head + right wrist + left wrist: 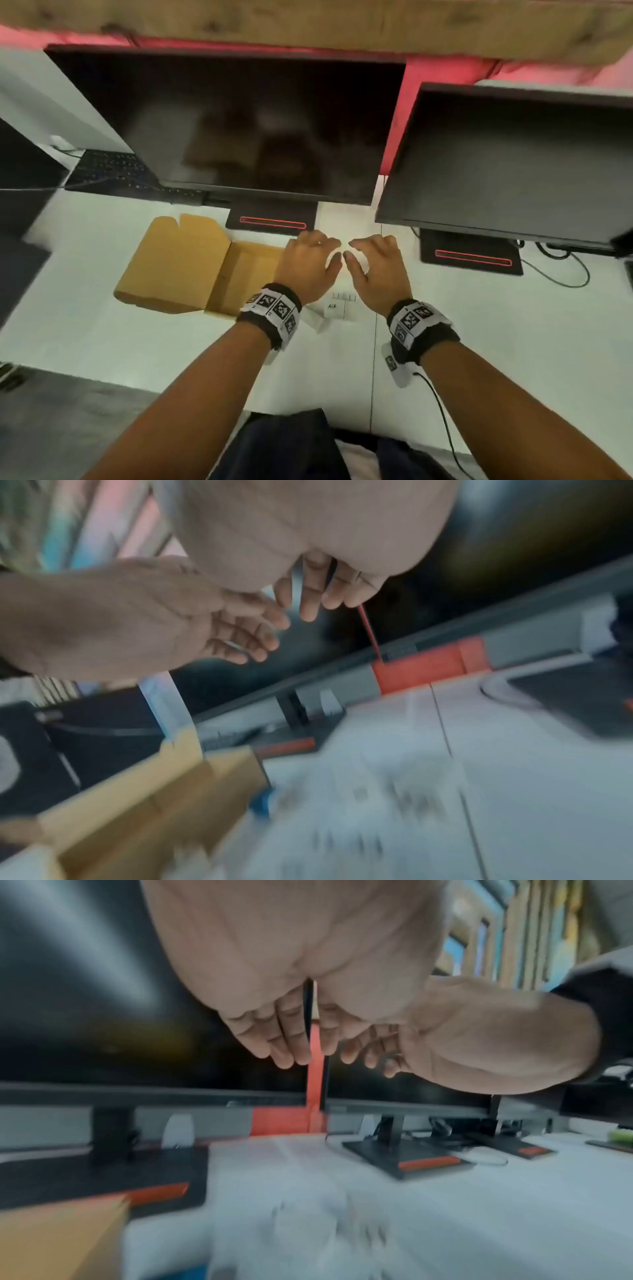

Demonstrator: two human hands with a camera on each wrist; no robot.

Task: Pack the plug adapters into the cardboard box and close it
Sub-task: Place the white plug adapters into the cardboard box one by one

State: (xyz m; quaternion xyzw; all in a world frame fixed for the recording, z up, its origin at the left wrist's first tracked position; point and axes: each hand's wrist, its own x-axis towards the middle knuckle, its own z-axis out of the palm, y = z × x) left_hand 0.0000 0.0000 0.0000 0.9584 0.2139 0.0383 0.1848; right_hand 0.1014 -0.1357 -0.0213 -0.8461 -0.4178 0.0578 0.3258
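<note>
The brown cardboard box [236, 274] lies open on the white desk, its lid flap spread out to the left. My left hand [313, 257] hovers palm down just right of the box, fingers loosely spread and holding nothing. My right hand [371, 260] hovers beside it, thumbs nearly touching, also empty. Beneath the wrists lie small white packets [337, 308] with a printed label, too blurred to make out further. In the left wrist view the left fingers [274, 1042] hang relaxed above the blurred white packets [325, 1231]. The right fingers [318, 596] likewise hang free over the desk.
Two dark monitors [239, 130] [513, 164] stand close behind the hands, their black bases [270, 221] [472, 257] on the desk. A black keyboard [109, 171] lies at the back left. Cables [561, 270] trail at the right. A desk seam [375, 377] runs toward me.
</note>
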